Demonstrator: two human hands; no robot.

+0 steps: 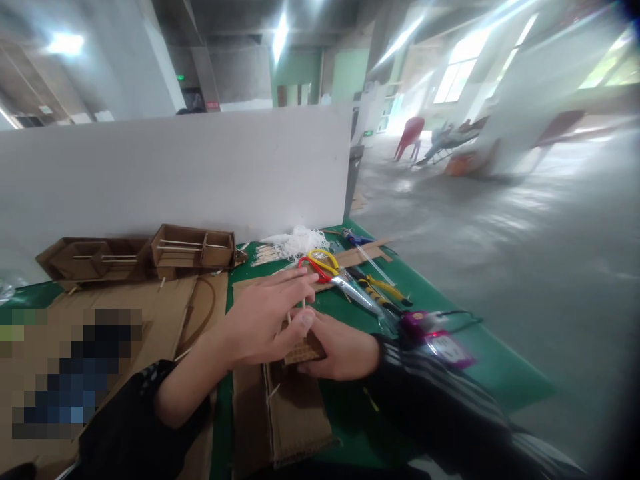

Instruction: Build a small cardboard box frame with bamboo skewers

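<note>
My right hand [343, 343] grips a small piece of corrugated cardboard [306, 351], thumb above and fingers beneath. Thin wooden sticks [303, 303] rise from this piece. From the left, my left hand [267, 313] reaches over it, thumb and fingers closed about a stick; the fingertips partly hide the contact. Below both hands lies a folded cardboard strip [297, 417]. Just beyond the fingers are scissors [350, 290] with one red and one yellow handle loop.
Cardboard boxes with crossing sticks [193, 248] stand by a white partition [175, 177]. White string [303, 241], pliers [385, 290], a blue-handled tool [357, 238] and a purple object [415, 323] lie on the green tabletop [500, 377]. A large cardboard sheet [160, 307] spreads leftward.
</note>
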